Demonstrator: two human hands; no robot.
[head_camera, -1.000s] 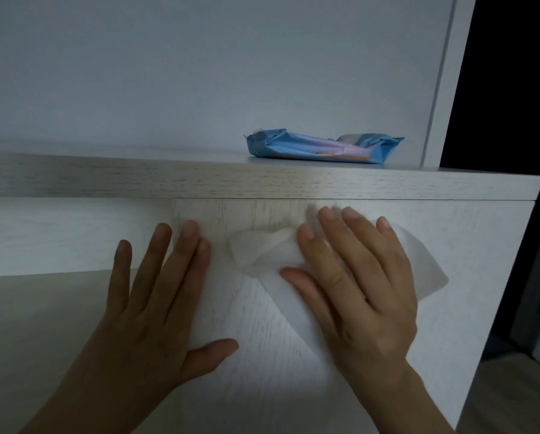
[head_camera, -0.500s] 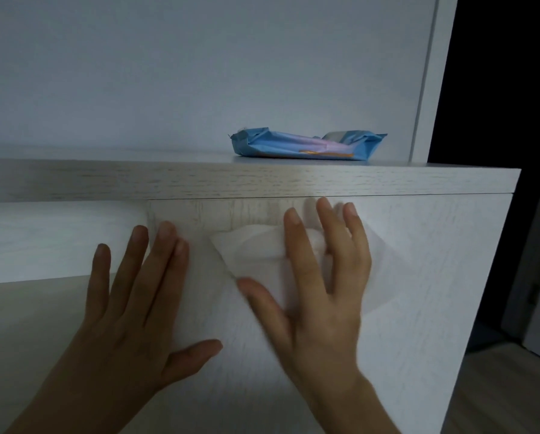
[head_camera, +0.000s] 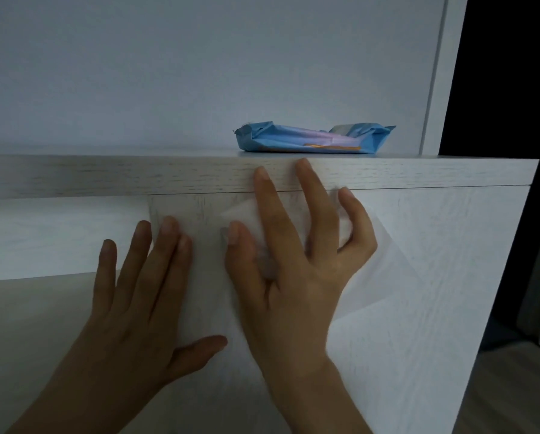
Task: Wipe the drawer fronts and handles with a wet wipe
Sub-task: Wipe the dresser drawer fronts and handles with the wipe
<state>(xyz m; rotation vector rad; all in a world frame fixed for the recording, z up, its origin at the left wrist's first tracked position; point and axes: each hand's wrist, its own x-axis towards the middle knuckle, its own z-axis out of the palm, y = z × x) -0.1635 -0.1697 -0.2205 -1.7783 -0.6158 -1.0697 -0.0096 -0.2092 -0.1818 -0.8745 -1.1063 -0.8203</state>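
Head view: the left hand point(head_camera: 130, 308) is laid flat on the white drawer front point(head_camera: 434, 277), fingers spread and thumb held out to the side. The right hand point(head_camera: 296, 277) is spread over the wet wipe point(head_camera: 242, 216), which is pressed against the upper part of the same drawer front, and two fingertips are seen overlapping the front edge of the counter point(head_camera: 105, 175); the wipe's outline is blurred. A blue wipe pack point(head_camera: 309, 140) is found lying on the counter above the right hand.
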